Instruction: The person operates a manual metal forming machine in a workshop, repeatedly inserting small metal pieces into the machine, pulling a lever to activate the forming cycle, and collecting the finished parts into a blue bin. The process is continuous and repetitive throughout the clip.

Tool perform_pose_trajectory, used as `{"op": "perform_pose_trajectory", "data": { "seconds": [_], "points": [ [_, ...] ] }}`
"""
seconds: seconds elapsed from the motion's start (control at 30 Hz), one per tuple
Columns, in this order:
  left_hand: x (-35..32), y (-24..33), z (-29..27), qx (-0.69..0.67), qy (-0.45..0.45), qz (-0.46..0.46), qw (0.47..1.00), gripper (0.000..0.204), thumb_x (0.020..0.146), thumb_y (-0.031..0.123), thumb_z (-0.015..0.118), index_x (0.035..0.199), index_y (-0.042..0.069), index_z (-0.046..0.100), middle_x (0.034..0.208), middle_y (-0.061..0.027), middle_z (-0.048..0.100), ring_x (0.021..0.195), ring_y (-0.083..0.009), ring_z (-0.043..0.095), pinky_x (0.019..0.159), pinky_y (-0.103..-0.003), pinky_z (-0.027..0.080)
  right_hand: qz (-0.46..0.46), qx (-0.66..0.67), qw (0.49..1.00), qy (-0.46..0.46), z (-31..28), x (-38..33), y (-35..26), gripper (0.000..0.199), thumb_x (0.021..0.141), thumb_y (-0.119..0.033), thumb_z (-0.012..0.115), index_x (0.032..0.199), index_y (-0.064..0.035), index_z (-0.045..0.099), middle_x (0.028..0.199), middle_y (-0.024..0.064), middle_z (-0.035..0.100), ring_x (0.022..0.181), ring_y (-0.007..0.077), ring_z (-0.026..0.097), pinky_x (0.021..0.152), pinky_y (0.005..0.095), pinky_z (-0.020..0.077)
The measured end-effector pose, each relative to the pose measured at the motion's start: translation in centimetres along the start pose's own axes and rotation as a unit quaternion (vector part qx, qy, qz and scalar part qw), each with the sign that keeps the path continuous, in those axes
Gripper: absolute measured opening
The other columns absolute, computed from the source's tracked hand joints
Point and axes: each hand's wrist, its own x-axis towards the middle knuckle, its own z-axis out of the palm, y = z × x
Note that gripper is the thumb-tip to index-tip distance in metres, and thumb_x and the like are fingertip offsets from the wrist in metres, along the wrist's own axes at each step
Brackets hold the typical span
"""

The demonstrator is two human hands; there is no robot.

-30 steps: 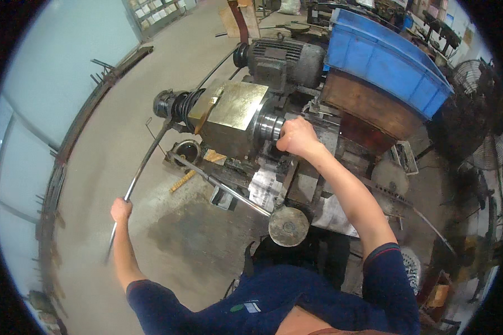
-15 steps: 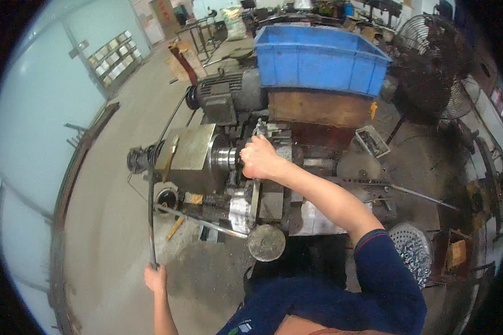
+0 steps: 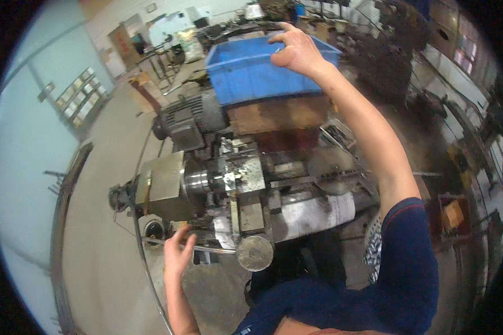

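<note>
My right hand (image 3: 296,50) is raised high over the blue plastic bin (image 3: 246,75), fingers apart and curled, with nothing visible in it. My left hand (image 3: 176,254) is low at the front of a small lathe (image 3: 207,181), fingers spread, its fingertips against a thin horizontal bar (image 3: 207,249) that runs to a round handwheel (image 3: 255,253). A long thin metal rod (image 3: 142,262) curves past the left hand, running from the machine's left end down toward the floor. The lathe's shiny chuck (image 3: 198,180) sits beside a boxy headstock (image 3: 162,181).
A grey electric motor (image 3: 187,120) stands behind the lathe. The blue bin rests on a wooden crate (image 3: 279,114). Concrete floor (image 3: 95,268) lies to the left, by a pale wall with a rail. Cluttered racks and machines fill the right and far side.
My right hand left the chuck and rose over the blue bin. My left hand let go of the long rod and came in to the bar at the lathe's front. The view tilted up.
</note>
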Motion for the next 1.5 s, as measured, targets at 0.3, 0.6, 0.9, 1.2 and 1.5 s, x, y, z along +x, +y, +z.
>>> {"op": "perform_pose_trajectory", "data": {
  "seconds": [0.3, 0.6, 0.9, 1.2, 1.5],
  "points": [
    [0.3, -6.6, 9.3, -0.059, -0.098, -0.083, 0.990, 0.025, 0.079, 0.013, 0.058, 0.095, -0.007, 0.057, 0.069, -0.0065, 0.059, 0.062, -0.0123, 0.053, 0.061, -0.027, 0.044, 0.234, 0.050, 0.950, -0.203, -10.5, -26.1, 6.7, 0.035, 0.056, -0.021, 0.060, 0.085, -0.0021, 0.065, 0.098, 0.0152, 0.061, 0.084, 0.0304, 0.058, 0.074, 0.0354, 0.0466],
    [1.9, -8.4, 11.8, 0.015, -0.138, -0.027, 0.990, 0.024, 0.075, 0.006, 0.059, 0.097, -0.003, 0.057, 0.082, -0.0144, 0.063, 0.077, -0.0212, 0.060, 0.071, -0.032, 0.045, 0.510, -0.004, 0.755, -0.411, -14.9, -54.4, 5.5, 0.027, 0.056, -0.016, 0.058, 0.079, -0.0052, 0.067, 0.076, 0.0160, 0.063, 0.069, 0.0279, 0.062, 0.068, 0.0326, 0.0494],
    [2.2, -6.3, 11.2, 0.026, -0.176, -0.066, 0.982, 0.029, 0.074, 0.007, 0.060, 0.100, -0.003, 0.057, 0.084, -0.0170, 0.062, 0.080, -0.0253, 0.061, 0.073, -0.032, 0.045, 0.479, -0.069, 0.681, -0.549, -12.1, -54.3, 6.0, 0.028, 0.055, -0.018, 0.055, 0.078, -0.0073, 0.067, 0.077, 0.0163, 0.063, 0.077, 0.0295, 0.061, 0.072, 0.0349, 0.0487],
    [2.1, -4.8, 10.8, 0.071, -0.169, -0.072, 0.980, 0.030, 0.075, 0.011, 0.060, 0.102, -0.001, 0.057, 0.080, -0.0157, 0.062, 0.073, -0.0232, 0.061, 0.069, -0.032, 0.045, 0.475, -0.078, 0.667, -0.569, -11.2, -51.6, 7.1, 0.030, 0.065, -0.026, 0.057, 0.083, -0.0021, 0.062, 0.088, 0.0146, 0.063, 0.087, 0.0297, 0.059, 0.077, 0.0337, 0.0462],
    [1.8, -5.3, 11.1, 0.066, -0.139, -0.037, 0.987, 0.028, 0.075, 0.013, 0.060, 0.100, 0.000, 0.059, 0.075, -0.0156, 0.061, 0.070, -0.0230, 0.060, 0.068, -0.033, 0.045, 0.612, 0.064, 0.728, -0.303, -11.4, -57.9, 6.7, 0.018, 0.060, -0.016, 0.062, 0.070, -0.0012, 0.064, 0.072, 0.0132, 0.064, 0.073, 0.0222, 0.062, 0.068, 0.0286, 0.0479]
  ]
}}
